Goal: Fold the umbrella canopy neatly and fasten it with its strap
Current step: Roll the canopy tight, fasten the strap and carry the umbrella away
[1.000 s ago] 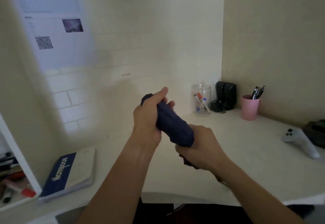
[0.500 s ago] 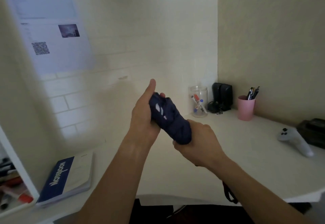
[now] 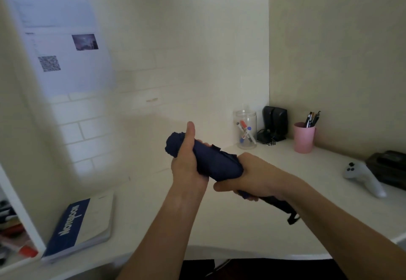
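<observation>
A collapsed navy umbrella (image 3: 216,162) is held in the air above the white desk (image 3: 274,202), its rolled canopy pointing up and to the left. My left hand (image 3: 186,163) wraps the upper part of the canopy, thumb pointing upward. Lower down, my right hand (image 3: 252,176) grips the bottom of the canopy and the handle, whose dark end and wrist loop (image 3: 291,217) stick out under my forearm. A small dark tab, perhaps the strap (image 3: 215,147), juts from the canopy between my hands.
On the desk lie a blue notebook (image 3: 81,222) at the left and a white controller (image 3: 362,175) beside a dark box (image 3: 388,167) at the right. At the back stand a glass jar (image 3: 246,129) of markers, black speakers (image 3: 274,123) and a pink pen cup (image 3: 304,137).
The canopy has been turned in my hands, so the pale marks seen half a second ago face away. My left thumb now points straight up, and the handle end shows below my right forearm.
</observation>
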Tool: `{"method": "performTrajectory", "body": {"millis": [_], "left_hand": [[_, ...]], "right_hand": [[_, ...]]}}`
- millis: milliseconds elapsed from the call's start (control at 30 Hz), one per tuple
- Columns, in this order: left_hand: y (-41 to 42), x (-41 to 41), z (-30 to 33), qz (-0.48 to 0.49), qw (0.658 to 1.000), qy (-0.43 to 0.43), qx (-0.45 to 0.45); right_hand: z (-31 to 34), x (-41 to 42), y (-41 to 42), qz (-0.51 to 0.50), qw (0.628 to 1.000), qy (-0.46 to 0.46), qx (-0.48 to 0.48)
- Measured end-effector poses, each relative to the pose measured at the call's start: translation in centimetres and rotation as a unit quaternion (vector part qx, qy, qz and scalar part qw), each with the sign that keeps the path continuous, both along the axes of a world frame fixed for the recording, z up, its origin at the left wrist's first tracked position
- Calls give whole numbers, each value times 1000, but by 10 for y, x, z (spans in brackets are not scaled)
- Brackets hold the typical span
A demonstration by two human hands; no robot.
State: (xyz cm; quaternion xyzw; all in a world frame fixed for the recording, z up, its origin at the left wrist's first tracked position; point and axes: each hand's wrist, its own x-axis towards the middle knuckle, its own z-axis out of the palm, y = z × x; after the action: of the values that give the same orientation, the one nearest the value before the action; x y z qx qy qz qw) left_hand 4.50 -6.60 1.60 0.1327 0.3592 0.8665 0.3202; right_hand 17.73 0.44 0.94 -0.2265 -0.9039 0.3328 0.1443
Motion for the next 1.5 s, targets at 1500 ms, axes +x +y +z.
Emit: {"method": "performTrajectory", "body": {"millis": [1500], "left_hand": [[23,11,-90,73,867,421,-256]], "right_hand": [[-113,153,81,-435,770,436,-167]]}}
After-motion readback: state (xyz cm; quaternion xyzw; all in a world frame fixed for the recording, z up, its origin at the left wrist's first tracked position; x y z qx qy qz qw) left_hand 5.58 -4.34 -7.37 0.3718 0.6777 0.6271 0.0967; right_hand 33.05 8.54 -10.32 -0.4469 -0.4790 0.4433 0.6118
